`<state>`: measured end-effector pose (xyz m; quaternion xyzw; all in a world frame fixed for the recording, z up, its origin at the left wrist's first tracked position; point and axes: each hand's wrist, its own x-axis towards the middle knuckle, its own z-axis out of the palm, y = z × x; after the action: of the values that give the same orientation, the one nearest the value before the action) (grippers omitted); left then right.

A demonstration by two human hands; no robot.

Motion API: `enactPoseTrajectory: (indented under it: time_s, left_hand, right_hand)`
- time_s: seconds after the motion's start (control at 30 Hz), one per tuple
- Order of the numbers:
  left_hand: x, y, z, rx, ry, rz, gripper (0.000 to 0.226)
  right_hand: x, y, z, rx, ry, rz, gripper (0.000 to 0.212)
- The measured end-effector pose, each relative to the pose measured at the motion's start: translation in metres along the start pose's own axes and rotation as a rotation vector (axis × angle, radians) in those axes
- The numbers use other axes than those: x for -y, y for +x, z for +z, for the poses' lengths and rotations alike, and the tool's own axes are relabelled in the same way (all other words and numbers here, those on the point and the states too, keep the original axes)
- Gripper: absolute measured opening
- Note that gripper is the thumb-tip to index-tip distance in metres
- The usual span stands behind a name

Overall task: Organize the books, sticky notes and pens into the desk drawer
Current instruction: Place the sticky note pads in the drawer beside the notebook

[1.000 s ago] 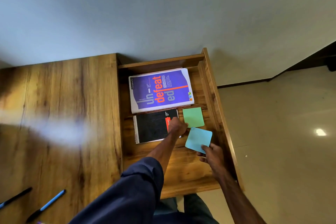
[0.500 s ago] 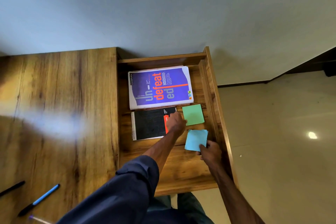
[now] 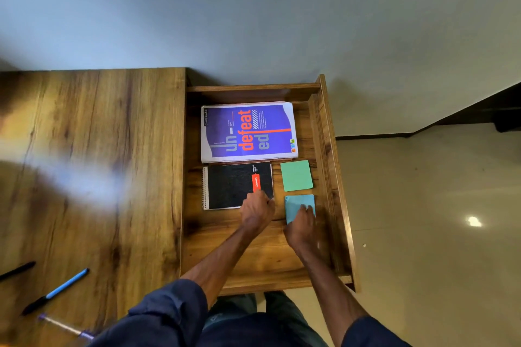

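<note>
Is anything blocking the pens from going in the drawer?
Nothing lies on the desk between the three pens and the open drawer. Only the person's own forearms cross its bare front part.
</note>
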<state>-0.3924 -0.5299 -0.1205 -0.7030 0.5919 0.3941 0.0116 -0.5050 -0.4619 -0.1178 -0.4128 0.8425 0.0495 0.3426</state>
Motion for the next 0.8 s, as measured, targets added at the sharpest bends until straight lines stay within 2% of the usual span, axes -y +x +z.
enactPoseTrajectory:
  time_s: [0.1,0.23,0.4,0.67,0.8]
  left_hand:
    - [0.005,-0.012,-0.004,0.006,-0.014,0.007,0.024]
    - [0.019,-0.023,-0.007,0.015,-0.003,-0.005,0.018]
    - [0.031,-0.035,-0.011,0.030,-0.005,0.005,0.016]
    - [0.034,-0.042,-0.016,0.045,-0.019,-0.002,0.015]
    - [0.038,-0.046,-0.023,0.043,-0.008,0.001,0.014]
  right_hand:
    - [-0.002,-0.009,0.020,0.088,-0.017,-0.133,0.071]
    - [-0.013,-0.007,0.032,0.078,-0.100,-0.191,0.072]
    - [-0.015,0.000,0.028,0.081,-0.100,-0.181,0.066]
    - [-0.017,0.000,0.028,0.091,-0.073,-0.187,0.068]
    - [-0.018,-0.007,0.025,-0.010,0.028,-0.186,0.069]
